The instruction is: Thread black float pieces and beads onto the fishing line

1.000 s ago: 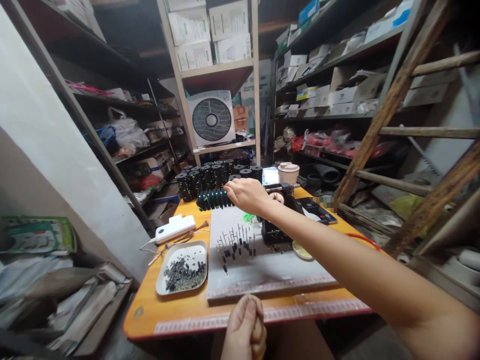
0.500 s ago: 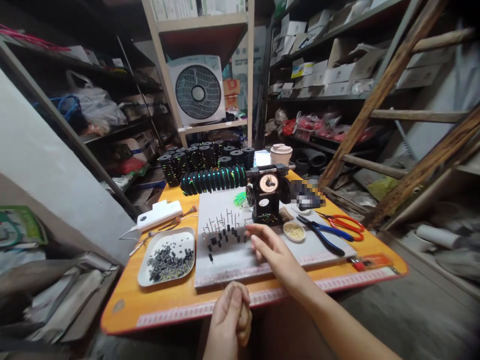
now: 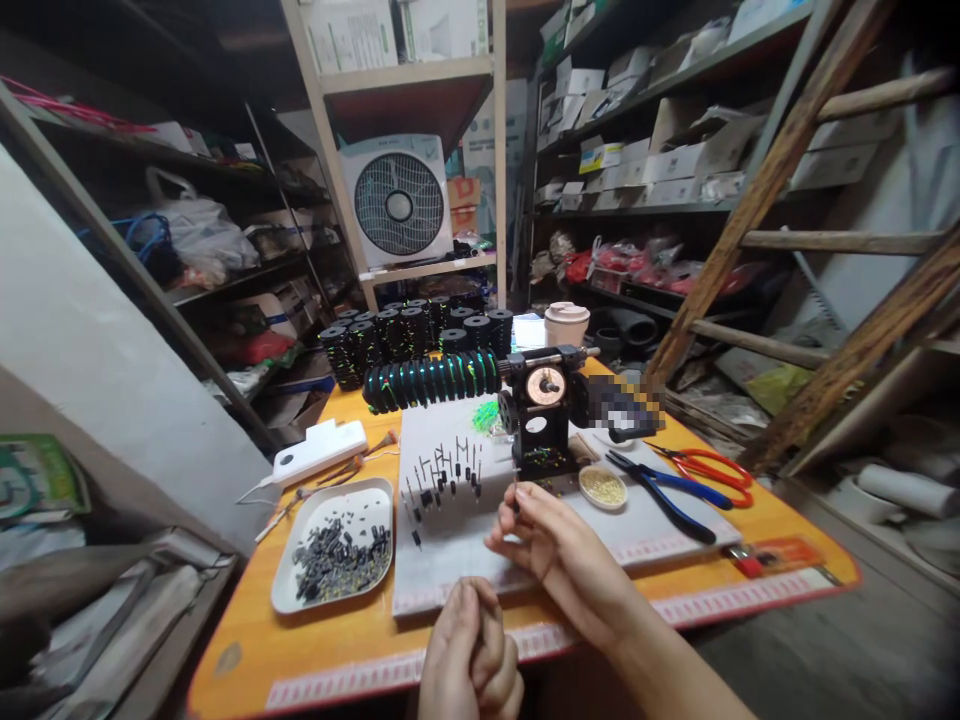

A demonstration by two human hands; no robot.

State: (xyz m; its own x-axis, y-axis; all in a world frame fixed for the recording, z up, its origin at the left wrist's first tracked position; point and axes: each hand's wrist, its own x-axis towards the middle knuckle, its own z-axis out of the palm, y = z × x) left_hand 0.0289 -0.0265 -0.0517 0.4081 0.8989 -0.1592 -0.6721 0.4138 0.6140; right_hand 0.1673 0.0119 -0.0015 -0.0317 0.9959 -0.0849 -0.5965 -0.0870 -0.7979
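While left hand (image 3: 472,650) curls closed by table edge (image 3: 375,675), right hand (image 3: 559,555) pinching pin (image 3: 516,490), bare board (image 3: 450,555) beside

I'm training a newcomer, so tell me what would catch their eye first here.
Probably the black machine with its long ribbed roll, beyond the right hand, which pinches a thin piece. Behind, a white box fan sits on a shelf; at right is a wooden ladder.
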